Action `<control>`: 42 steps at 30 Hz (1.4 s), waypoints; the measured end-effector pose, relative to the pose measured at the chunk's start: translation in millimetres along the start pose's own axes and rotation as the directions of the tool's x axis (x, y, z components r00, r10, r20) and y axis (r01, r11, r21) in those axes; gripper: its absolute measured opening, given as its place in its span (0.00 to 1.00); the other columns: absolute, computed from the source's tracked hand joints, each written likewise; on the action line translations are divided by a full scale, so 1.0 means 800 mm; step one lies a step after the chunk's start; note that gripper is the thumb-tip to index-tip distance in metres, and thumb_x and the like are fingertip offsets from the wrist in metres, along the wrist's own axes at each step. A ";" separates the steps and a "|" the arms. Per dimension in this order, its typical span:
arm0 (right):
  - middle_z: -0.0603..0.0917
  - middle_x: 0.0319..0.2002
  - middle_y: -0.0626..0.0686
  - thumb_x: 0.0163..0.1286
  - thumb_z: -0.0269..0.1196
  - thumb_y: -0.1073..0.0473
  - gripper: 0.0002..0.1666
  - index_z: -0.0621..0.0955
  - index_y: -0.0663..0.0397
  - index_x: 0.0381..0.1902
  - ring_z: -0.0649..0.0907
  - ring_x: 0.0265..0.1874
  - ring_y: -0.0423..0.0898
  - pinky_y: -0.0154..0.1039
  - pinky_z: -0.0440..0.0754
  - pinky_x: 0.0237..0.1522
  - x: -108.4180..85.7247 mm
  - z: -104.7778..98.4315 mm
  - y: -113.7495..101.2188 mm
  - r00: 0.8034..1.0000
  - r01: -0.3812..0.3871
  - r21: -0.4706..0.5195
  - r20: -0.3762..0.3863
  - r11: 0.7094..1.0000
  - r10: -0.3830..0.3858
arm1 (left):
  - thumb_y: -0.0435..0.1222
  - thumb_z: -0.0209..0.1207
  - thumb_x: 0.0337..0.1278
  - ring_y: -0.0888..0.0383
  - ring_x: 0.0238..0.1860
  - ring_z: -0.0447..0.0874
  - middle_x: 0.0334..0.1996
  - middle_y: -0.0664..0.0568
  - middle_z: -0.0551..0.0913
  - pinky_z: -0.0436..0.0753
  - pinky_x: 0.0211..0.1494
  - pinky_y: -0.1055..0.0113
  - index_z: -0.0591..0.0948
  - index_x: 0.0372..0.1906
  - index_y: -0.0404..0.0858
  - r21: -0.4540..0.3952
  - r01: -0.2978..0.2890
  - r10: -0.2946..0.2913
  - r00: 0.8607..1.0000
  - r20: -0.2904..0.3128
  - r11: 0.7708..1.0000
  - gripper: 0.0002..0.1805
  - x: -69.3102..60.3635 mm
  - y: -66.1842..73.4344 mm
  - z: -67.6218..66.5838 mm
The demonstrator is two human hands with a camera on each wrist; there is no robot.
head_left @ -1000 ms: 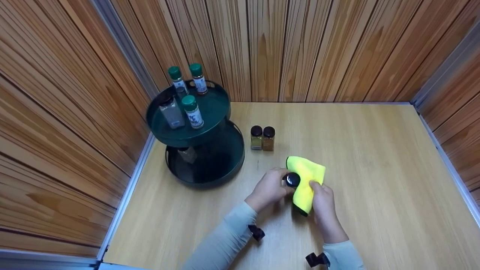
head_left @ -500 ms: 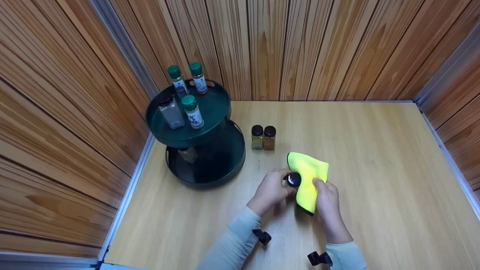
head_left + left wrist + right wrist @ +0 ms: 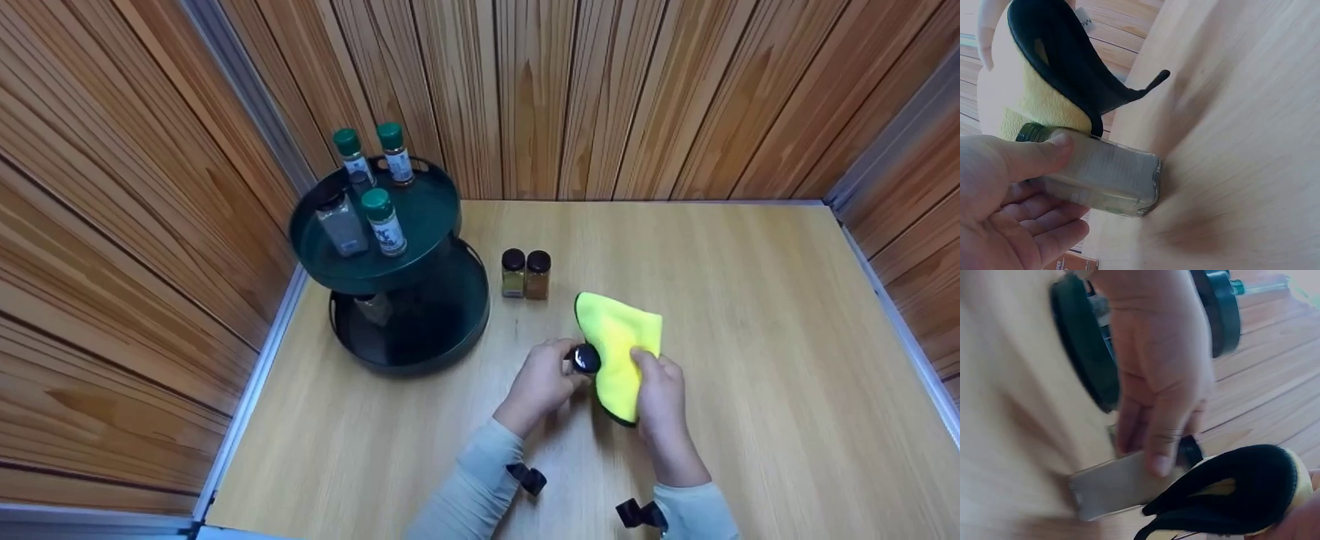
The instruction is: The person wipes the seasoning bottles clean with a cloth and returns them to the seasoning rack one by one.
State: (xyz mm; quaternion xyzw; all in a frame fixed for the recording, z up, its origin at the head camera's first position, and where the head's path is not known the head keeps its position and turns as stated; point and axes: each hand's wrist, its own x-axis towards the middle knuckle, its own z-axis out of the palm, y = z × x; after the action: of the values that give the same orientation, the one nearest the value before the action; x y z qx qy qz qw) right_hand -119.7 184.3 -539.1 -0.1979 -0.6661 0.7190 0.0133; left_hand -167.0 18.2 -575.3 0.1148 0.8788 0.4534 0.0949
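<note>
My left hand (image 3: 541, 381) grips a clear spice jar (image 3: 1109, 174) with a dark cap (image 3: 586, 358); its contents look greyish. In the left wrist view the jar is tilted on its side, thumb on top and fingers beneath. Just right of it, my right hand (image 3: 662, 397) pinches a bright yellow cloth (image 3: 619, 337) with black edging. The cloth touches the jar near its cap in the left wrist view, and its black underside (image 3: 1264, 467) curves beside the jar in the right wrist view.
A dark green two-tier round tray stand (image 3: 409, 364) stands at left. Its upper tier bears green-capped jars (image 3: 384, 222) and a dark-capped jar (image 3: 343, 225); another jar (image 3: 373, 308) sits below. Two dark-capped jars (image 3: 513, 274) stand together beyond my hands. Wood-panelled walls (image 3: 592, 97) enclose the table.
My right hand and the cloth have shifted a little right and away from me, with the cloth spreading wider. The left hand and jar stay nearly in place, while the left forearm has swung slightly right.
</note>
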 end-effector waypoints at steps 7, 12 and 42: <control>0.81 0.29 0.48 0.80 0.49 0.53 0.19 0.76 0.66 0.47 0.81 0.28 0.42 0.36 0.81 0.33 0.017 0.001 0.036 0.992 -0.126 -0.061 -0.013 0.990 0.125 | 0.35 0.75 0.53 0.63 0.59 0.79 0.56 0.57 0.84 0.77 0.66 0.64 0.82 0.61 0.45 0.059 0.012 -0.012 1.000 0.009 0.998 0.27 -0.001 0.002 0.001; 0.81 0.27 0.49 0.79 0.51 0.54 0.18 0.75 0.67 0.45 0.81 0.27 0.43 0.37 0.81 0.32 0.017 0.000 0.011 0.991 -0.134 -0.039 0.010 0.990 0.134 | 0.34 0.75 0.53 0.63 0.60 0.78 0.56 0.58 0.83 0.76 0.67 0.63 0.82 0.61 0.47 0.034 0.022 -0.022 1.000 0.017 0.999 0.27 0.000 0.003 -0.001; 0.84 0.34 0.50 0.80 0.54 0.52 0.21 0.75 0.68 0.55 0.85 0.32 0.43 0.38 0.84 0.37 0.024 -0.007 0.032 0.990 -0.126 -0.036 0.053 0.991 0.127 | 0.37 0.78 0.49 0.63 0.58 0.80 0.52 0.65 0.82 0.79 0.66 0.58 0.83 0.58 0.55 -0.149 0.130 -0.125 0.991 0.044 0.980 0.29 0.007 -0.018 0.002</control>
State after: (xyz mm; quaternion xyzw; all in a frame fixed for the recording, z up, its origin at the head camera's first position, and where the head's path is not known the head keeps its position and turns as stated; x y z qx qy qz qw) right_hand -129.7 192.4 -568.8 -0.2201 -0.6639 0.7127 -0.0539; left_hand -173.9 13.0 -588.6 0.0587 0.8455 0.5099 0.1475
